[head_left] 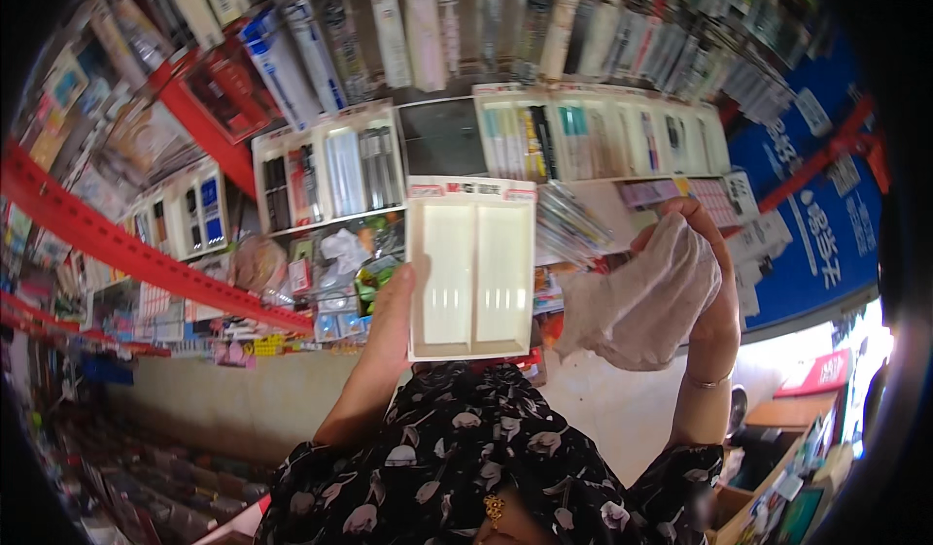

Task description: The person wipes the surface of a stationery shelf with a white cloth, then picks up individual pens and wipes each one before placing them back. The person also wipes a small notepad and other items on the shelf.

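Note:
My left hand grips the left side of a white plastic pen tray, its thumb along the edge. Two long compartments show inside the tray, both bare, and a printed strip runs across its far end. From my right hand hangs a crumpled greyish-pink cloth, pinched near its upper corner. The cloth is to the right of the tray and apart from it. Beyond the tray, a dark gap shows between the pen trays on the display shelf.
Pen trays filled with pens stand left and right of the gap. Loose pens lie right of the held tray. Packaged stationery hangs behind. A red perforated metal bar crosses the left side; a blue printed panel stands right.

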Tool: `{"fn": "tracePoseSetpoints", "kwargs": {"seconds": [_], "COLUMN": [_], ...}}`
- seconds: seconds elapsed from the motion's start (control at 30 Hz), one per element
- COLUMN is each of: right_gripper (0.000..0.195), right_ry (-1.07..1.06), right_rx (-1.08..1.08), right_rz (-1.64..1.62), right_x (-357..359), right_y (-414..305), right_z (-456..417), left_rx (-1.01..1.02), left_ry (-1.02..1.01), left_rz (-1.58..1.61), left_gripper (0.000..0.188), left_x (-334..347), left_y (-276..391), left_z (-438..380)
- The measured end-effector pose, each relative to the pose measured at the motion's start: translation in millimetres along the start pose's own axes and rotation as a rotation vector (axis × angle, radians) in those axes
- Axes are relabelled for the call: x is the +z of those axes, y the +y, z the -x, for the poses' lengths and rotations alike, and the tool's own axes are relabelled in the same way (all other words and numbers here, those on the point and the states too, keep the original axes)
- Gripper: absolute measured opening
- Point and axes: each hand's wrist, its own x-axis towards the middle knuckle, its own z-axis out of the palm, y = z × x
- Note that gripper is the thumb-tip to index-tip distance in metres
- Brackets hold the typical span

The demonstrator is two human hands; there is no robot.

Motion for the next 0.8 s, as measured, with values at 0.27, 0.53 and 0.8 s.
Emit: {"fn": "tracePoseSetpoints", "kwargs": {"seconds": [0.27,0.53,0.8], "right_gripper": [0.019,0.049,0.047], "right_ry": [0.126,-0.393,-0.217], "right_rx": [-0.206,-0.496,-0.682], "right_rz": [-0.119,1.218,1.477], "right_x": [59,125,139], "right_y": [24,106,145], "right_z": [-48,-33,-49], "left_rx": [0.061,0.257,0.522], "left_ry": [-0.117,-0.038,-0.1], "left_rz": [-0.01,-0.212,-0.585], "left_gripper": [0.041,0.038,0.049], "left_x": [-11,-11,-5], "left_y": [-6,-6,-11], "left_z": [1,8,9]}}
